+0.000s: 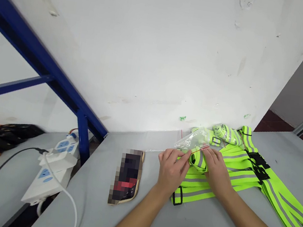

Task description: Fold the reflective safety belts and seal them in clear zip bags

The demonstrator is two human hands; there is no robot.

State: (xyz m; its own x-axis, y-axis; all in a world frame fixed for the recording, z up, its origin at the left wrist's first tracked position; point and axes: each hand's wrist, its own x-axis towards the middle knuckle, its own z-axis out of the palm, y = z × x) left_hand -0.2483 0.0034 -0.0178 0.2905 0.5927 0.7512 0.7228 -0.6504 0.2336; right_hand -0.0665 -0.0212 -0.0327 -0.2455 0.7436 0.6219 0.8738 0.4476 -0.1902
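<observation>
Folded neon-yellow strap bundle with grey reflective stripes [198,160]: at centre of grey tabletop [209,224], partly inside clear plastic bag with red seal line [193,140]. Left hand [170,171]: grip pinched together on the bundle's left end at the bag mouth. Right hand [217,170]: grip closed on the bundle's right side, resting on it. Pile of loose neon-yellow reflective straps with black buckles [258,178]: right of the bundle, touching it. Phone in tan case [127,176]: left of the bundle, apart. White power strip [51,174]: further left, off the tabletop.
</observation>
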